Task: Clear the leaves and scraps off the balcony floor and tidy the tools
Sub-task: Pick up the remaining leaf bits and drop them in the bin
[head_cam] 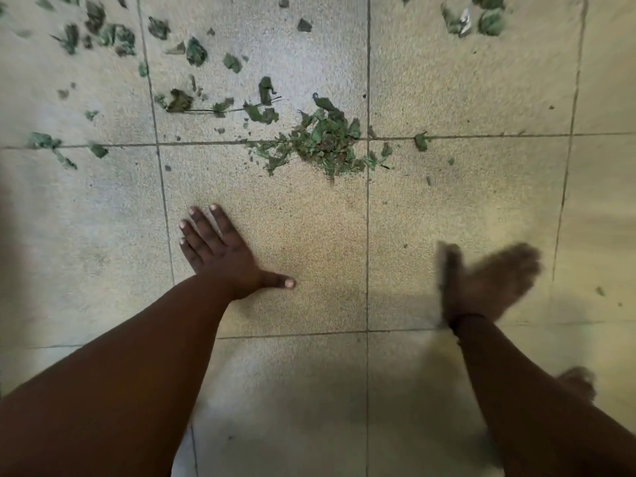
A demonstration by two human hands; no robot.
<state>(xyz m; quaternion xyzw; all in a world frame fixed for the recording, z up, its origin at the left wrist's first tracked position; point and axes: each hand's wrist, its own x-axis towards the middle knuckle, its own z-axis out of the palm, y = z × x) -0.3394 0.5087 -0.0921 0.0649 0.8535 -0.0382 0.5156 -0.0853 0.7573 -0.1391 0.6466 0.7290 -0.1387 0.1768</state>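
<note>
Beyond left hand (220,249), leaf pile (327,139)

Left grip (220,249) flat — right grip (488,280) blurred

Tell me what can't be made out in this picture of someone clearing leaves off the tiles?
- Right hand, head view: smeared by motion blur, so its grip and whether it holds anything cannot be told.
- Leaves along the top edge: cut off by the frame, and the pale scrap among them is too blurred to name.
- Specks around the leaf pile: too small to identify.
- Tools: none in view.
- Left hand is clear, flat on the tile.
</note>
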